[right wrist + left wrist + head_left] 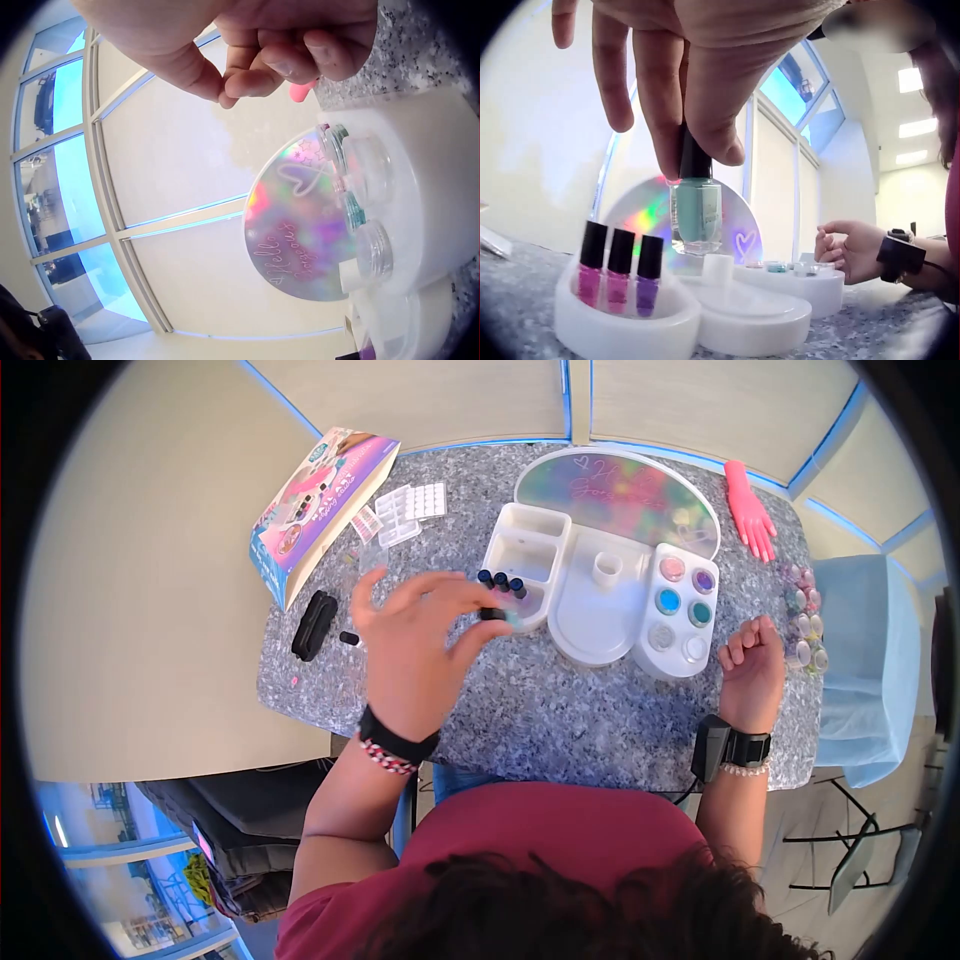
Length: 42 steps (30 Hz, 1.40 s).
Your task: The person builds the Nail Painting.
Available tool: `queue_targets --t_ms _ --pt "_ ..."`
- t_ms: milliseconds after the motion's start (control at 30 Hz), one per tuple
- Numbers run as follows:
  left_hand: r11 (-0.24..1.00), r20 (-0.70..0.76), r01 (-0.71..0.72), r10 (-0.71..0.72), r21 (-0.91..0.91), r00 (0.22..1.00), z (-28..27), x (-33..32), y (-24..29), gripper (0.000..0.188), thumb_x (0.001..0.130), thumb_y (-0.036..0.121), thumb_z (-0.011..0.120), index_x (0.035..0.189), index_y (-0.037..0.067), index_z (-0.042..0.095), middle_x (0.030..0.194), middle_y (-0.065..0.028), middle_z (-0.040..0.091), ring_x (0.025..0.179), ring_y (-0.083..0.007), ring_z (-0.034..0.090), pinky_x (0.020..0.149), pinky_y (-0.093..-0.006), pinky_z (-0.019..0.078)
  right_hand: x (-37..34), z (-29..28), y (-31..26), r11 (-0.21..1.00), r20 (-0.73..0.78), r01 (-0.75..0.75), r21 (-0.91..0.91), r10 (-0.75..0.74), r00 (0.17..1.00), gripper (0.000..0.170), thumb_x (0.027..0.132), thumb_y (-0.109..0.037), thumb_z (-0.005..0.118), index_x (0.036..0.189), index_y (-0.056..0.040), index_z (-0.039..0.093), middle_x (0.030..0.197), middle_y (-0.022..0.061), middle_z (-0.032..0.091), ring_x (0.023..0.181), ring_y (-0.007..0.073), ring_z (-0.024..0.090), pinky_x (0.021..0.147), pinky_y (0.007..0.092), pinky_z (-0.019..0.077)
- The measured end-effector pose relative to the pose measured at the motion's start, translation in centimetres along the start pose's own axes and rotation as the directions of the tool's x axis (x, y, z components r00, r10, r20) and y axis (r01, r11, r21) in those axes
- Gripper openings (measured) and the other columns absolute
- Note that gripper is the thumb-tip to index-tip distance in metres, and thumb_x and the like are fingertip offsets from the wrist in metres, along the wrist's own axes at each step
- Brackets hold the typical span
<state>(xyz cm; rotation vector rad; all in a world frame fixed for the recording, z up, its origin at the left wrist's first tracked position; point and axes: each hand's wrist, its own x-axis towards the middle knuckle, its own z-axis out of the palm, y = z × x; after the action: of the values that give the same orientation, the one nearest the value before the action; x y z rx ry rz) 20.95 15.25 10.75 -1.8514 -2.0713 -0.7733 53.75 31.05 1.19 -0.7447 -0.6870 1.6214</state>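
Left hand [415,628] pinching a teal bottle [697,215] upright by its black cap [696,159].
The bottle hangs at the near-left rim of the tray [592,628], close to three capped bottles [619,285] standing in that compartment; the right hand [752,672], fingers loosely curled round nothing, lies toward the right edge of the tabletop [560,735]. The bottle should be light and stiff, probably glass: smooth, rather slippery, breakable if dropped. The cap's straight sides suit thumb and fingertip, provided it is screwed tight.
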Motion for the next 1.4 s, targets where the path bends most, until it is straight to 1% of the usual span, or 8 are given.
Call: queue_targets --t_ms 133,767,967,1067,1167,1233,1333,1400 --pt "0.993 -0.028 -0.112 0.112 -0.022 0.993 2.3 1.1 0.6 0.02 0.081 0.031 0.087 0.093 0.02 0.076 0.092 0.0055 0.077 0.111 -0.0176 0.069 0.114 -0.0507 0.0269 -0.1 0.0 0.0 1.0 -0.001 0.008 0.009 -0.008 1.0 0.017 0.107 -0.026 0.06 0.1 -0.0112 0.057 0.085 -0.0025 0.053 0.071 0.0098 0.047 0.064 0.0285 0.0378" --pt "0.983 0.017 -0.175 0.174 0.058 0.985 5.8 2.3 -0.2 0.016 0.084 0.03 0.083 0.093 0.021 0.075 0.091 0.0067 0.075 0.111 -0.0159 0.066 0.114 -0.0543 0.0245 -0.3 0.3 -0.3 1.0 0.002 0.019 0.006 -0.019 1.0 0.016 0.107 -0.027 0.061 0.103 -0.0114 0.057 0.086 -0.0023 0.053 0.071 0.009 0.047 0.063 0.0276 0.0386" --pt "0.986 -0.013 -0.165 0.165 0.019 0.986 5.2 2.2 -0.1 0.032 0.081 0.035 0.085 0.108 0.023 0.076 0.111 0.0048 0.076 0.121 -0.0179 0.065 0.119 -0.055 0.0203 -0.4 0.3 -0.2 1.0 -0.012 0.016 -0.003 -0.016 1.0 0.016 0.107 -0.027 0.061 0.103 -0.0114 0.056 0.086 -0.0023 0.052 0.071 0.0092 0.047 0.064 0.028 0.0384" --pt "0.998 0.007 -0.05 0.05 0.042 0.999 2.7 1.2 -1.6 0.044 0.078 0.039 0.087 0.117 0.023 0.076 0.119 0.0043 0.075 0.125 -0.0198 0.064 0.119 -0.0544 0.0205 -0.1 -0.1 -0.1 1.0 -0.007 0.001 0.005 0.0 1.0 0.017 0.107 -0.027 0.059 0.103 -0.0112 0.056 0.086 -0.0022 0.051 0.072 0.0094 0.046 0.064 0.0281 0.0378" --pt "0.954 -0.091 0.092 -0.069 0.286 0.994 -0.1 -1.3 -4.7 0.049 0.077 0.042 0.089 0.12 0.023 0.076 0.118 0.0033 0.076 0.123 -0.0208 0.065 0.118 -0.0531 0.0247 -0.3 -0.1 -0.1 1.0 0.004 -0.014 0.025 0.014 1.0 0.017 0.108 -0.027 0.058 0.103 -0.0108 0.055 0.086 -0.0019 0.048 0.072 0.0097 0.045 0.065 0.028 0.0371" --pt "0.825 -0.152 0.362 -0.33 0.433 0.932 -1.5 -3.7 -6.9 0.043 0.08 0.041 0.088 0.117 0.022 0.077 0.113 0.0011 0.078 0.115 -0.0218 0.068 0.114 -0.0506 0.0315 -0.5 0.2 -0.3 1.0 0.015 0.007 0.014 -0.007 1.0 0.018 0.108 -0.027 0.058 0.102 -0.0104 0.054 0.086 -0.0015 0.046 0.073 0.01 0.043 0.066 0.0278 0.0366" --pt "0.7 -0.129 0.496 -0.508 0.514 0.851 -2.5 -6.4 -9.6 0.035 0.083 0.038 0.086 0.113 0.022 0.079 0.107 0.0001 0.079 0.106 -0.0216 0.071 0.109 -0.0496 0.0353 -0.6 0.3 -0.3 1.0 0.009 0.015 0.009 -0.015 1.0 0.018 0.108 -0.027 0.058 0.101 -0.0105 0.054 0.086 -0.0016 0.046 0.072 0.0099 0.043 0.066 0.0278 0.0365" --pt "0.725 -0.146 0.487 -0.482 0.486 0.864 -2.2 -7.4 -10.9 0.027 0.085 0.036 0.085 0.108 0.021 0.08 0.102 0.001 0.079 0.101 -0.0206 0.072 0.105 -0.0475 0.0361 -0.6 0.3 -0.3 1.0 0.019 0.008 0.008 -0.008 1.0 0.019 0.108 -0.027 0.058 0.101 -0.0104 0.054 0.086 -0.0016 0.047 0.073 0.0099 0.043 0.066 0.0278 0.0365"
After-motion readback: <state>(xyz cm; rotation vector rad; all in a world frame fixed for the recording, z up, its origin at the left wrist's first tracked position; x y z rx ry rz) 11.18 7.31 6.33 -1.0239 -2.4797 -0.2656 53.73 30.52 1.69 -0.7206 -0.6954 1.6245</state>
